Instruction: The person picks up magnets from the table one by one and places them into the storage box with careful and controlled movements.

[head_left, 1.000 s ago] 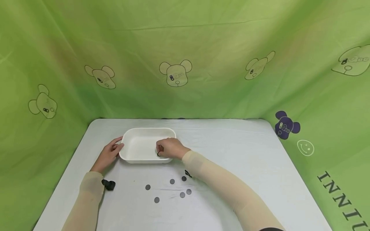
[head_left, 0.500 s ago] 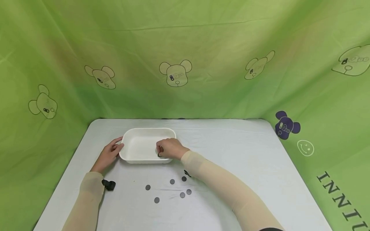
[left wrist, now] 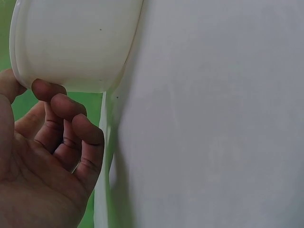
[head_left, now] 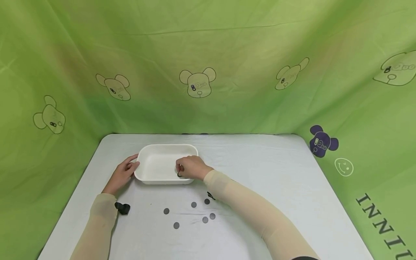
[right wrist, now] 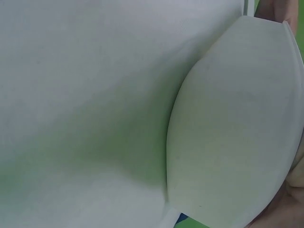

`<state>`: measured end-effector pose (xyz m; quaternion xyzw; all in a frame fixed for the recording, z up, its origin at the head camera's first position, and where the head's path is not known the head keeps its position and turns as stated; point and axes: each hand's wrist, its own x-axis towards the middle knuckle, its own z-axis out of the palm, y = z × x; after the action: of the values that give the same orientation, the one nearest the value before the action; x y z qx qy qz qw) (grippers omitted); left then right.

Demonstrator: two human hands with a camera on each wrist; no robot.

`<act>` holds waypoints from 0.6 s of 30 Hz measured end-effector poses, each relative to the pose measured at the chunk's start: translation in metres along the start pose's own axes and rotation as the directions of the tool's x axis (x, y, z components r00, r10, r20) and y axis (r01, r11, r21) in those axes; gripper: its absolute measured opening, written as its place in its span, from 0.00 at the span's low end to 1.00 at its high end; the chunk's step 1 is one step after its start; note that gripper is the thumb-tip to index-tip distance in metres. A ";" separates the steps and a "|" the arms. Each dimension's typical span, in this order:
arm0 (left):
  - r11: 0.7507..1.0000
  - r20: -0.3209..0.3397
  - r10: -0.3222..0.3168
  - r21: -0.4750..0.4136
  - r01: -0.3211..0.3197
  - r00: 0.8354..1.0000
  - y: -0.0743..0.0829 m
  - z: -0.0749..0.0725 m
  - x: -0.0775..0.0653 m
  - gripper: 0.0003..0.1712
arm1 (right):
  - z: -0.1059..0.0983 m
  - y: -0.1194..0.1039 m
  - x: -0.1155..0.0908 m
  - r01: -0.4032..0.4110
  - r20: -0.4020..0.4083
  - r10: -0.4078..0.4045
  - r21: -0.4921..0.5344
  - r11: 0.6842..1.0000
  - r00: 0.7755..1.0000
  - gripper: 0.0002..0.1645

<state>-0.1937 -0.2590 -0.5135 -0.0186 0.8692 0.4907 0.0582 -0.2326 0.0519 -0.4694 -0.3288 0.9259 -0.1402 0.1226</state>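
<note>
Head view: left hand [head_left: 121,175] grips white tray [head_left: 157,164] at left end, right hand [head_left: 192,167] pinches dark disc [head_left: 179,174] inside it; likely placing step, next calling for release.

Tub [head_left: 156,164] sits on table [head_left: 266,180], left of centre, toward rear | left hand [head_left: 122,175] at tub's left end | right hand [head_left: 193,167] over tub's right end, one disc [head_left: 179,175] at its fingertips | six discs [head_left: 194,204] lie on table before tub, two left, four right | curtain [head_left: 243,112] hangs behind table and along both sides
</note>
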 end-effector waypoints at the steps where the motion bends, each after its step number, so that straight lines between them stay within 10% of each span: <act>1: 1.000 -0.001 0.000 0.001 0.000 1.000 -0.001 0.000 0.000 0.35 | 0.000 0.000 0.000 0.000 -0.001 0.000 0.001 1.000 1.000 0.06; 18: 1.000 -0.002 -0.012 -0.012 0.012 1.000 -0.002 0.000 0.000 0.36 | 0.000 0.002 -0.001 0.035 -0.046 -0.033 0.047 0.998 0.998 0.03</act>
<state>-0.1933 -0.2595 -0.5149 -0.0246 0.8662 0.4954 0.0601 -0.2329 0.0539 -0.4694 -0.3380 0.9191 -0.1717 0.1071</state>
